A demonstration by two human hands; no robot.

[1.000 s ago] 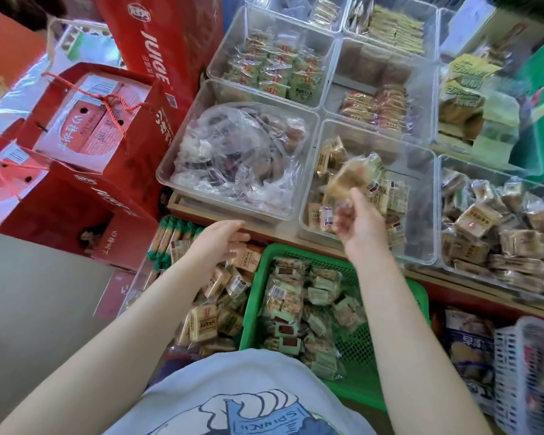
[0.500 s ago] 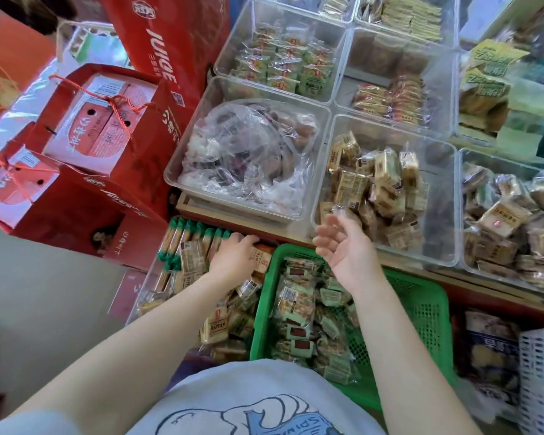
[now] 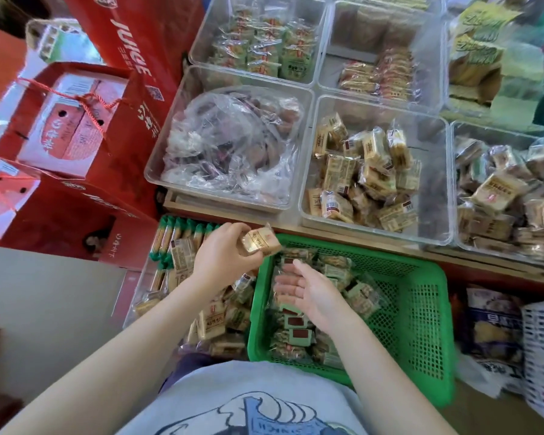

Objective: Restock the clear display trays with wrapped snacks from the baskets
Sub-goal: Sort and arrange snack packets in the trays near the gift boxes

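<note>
the wrapped snack [image 3: 259, 243] is a pale tan block in clear film with a gold-and-red label on its face. the left hand [image 3: 223, 257] holds it, fingers and thumb curled round it, just above the near-left corner of the green basket [image 3: 421, 312]. its long axis runs left to right, the right end tilted slightly away, label facing up. the right hand [image 3: 308, 288] hangs palm up over the basket with fingers straight and loosely spread, holding nothing. the clear tray [image 3: 434, 233] beyond is partly filled with similar snacks.
</note>
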